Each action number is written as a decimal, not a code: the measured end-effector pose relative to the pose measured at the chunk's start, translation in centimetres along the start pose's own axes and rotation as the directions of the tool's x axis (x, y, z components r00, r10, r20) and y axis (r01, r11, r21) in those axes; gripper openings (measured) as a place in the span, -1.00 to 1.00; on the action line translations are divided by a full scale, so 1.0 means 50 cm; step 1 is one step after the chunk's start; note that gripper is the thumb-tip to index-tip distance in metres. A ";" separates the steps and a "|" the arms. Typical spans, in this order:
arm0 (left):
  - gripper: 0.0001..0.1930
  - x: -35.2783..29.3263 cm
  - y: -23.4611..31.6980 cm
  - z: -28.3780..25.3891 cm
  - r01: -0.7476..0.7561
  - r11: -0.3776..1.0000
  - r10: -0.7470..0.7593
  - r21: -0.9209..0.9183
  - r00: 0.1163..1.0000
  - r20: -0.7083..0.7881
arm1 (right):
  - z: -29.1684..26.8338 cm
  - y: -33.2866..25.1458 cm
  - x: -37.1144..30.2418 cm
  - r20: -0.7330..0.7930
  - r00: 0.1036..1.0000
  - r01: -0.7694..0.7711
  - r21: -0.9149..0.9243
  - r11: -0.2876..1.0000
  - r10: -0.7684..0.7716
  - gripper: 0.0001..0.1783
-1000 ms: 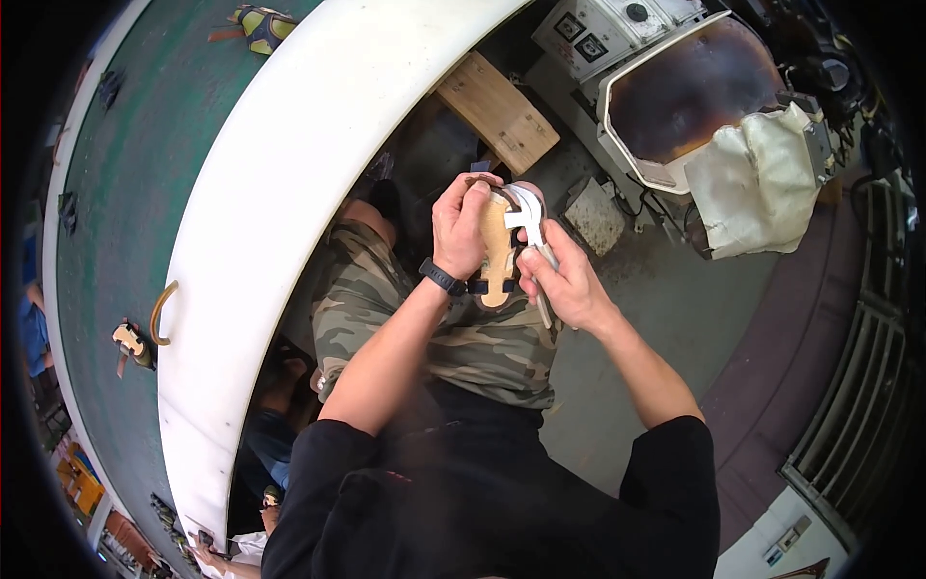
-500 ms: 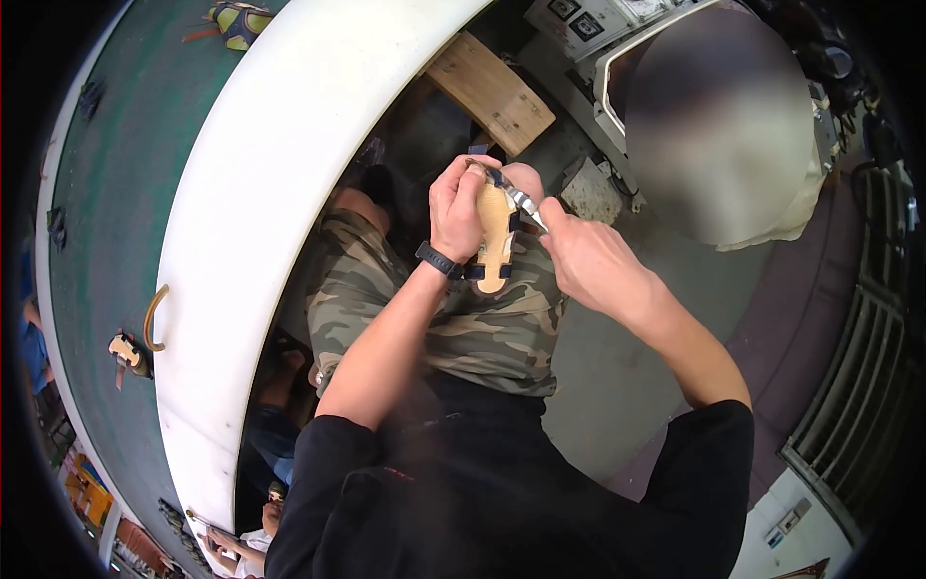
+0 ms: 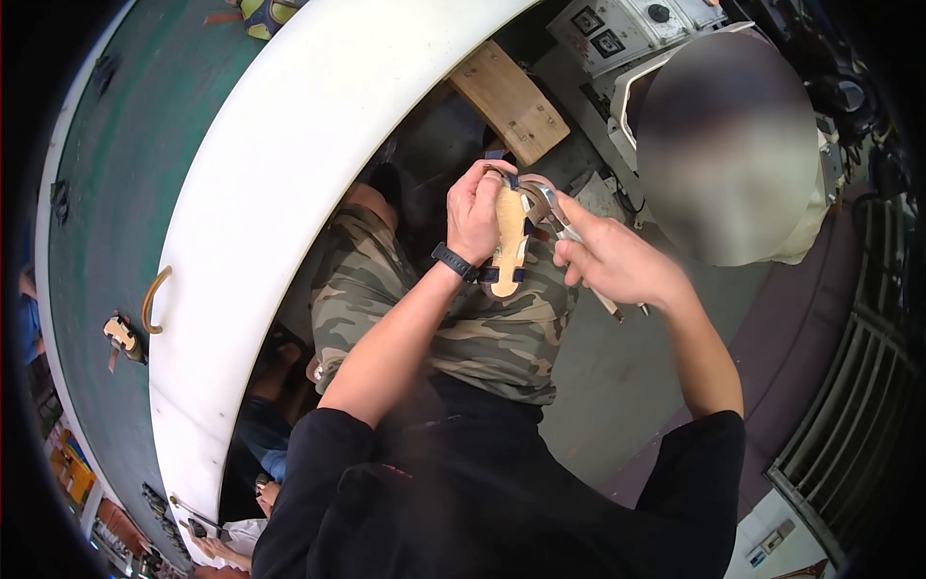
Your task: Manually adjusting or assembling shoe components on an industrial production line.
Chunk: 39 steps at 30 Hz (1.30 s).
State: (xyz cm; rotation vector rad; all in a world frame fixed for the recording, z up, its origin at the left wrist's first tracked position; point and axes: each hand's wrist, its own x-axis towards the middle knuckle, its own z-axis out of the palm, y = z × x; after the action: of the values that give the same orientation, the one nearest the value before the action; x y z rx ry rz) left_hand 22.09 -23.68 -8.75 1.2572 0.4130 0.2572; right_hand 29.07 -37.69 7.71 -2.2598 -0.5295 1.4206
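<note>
A half-made sandal (image 3: 509,236), sole side up with a tan insole and dark straps folded round its edges, rests over my lap. My left hand (image 3: 474,222) is closed round its left side and upper end, a black watch on the wrist. Curved metal lasting pincers (image 3: 608,306) are gripped in my right hand (image 3: 625,262). Their jaws are at the sandal's upper right edge, beside a brown strap. Whether the jaws bite on the strap I cannot tell. Below the palm, the handle ends stick out.
On my left runs a white worktop (image 3: 207,232), and beyond it a green conveyor belt (image 3: 106,241) carries another sandal (image 3: 123,335). A wooden board (image 3: 511,101) lies ahead. Beside a machine (image 3: 627,34) is a large blurred shape (image 3: 728,154). Another person's hand (image 3: 217,550) shows at lower left.
My right hand has turned and shifted slightly down and right, so the pincers' handles now show. The sandal stays in my left hand. The whole view has shifted a little.
</note>
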 end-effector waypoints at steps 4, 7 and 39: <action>-0.68 -0.002 0.002 -0.005 0.057 0.997 -0.057 -0.047 0.998 0.000 | -0.031 -0.037 -0.018 0.046 0.999 0.002 0.068 0.998 -0.005 -0.28; -0.68 -0.001 0.004 -0.008 0.039 0.999 -0.039 -0.015 0.999 0.001 | -0.030 -0.069 -0.047 -0.167 0.974 0.172 0.102 0.980 -0.153 -0.27; -0.61 -0.041 0.010 -0.013 -0.074 0.996 0.074 -0.047 0.997 -0.010 | 0.063 -0.004 0.046 -0.068 0.977 0.209 0.118 0.971 -0.202 -0.18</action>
State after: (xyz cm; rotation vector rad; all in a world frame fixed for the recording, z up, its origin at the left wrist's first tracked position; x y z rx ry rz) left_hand 19.98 -23.82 -8.12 1.2271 0.3657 0.3336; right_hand 27.14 -35.85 4.87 -2.0734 -0.6194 1.2493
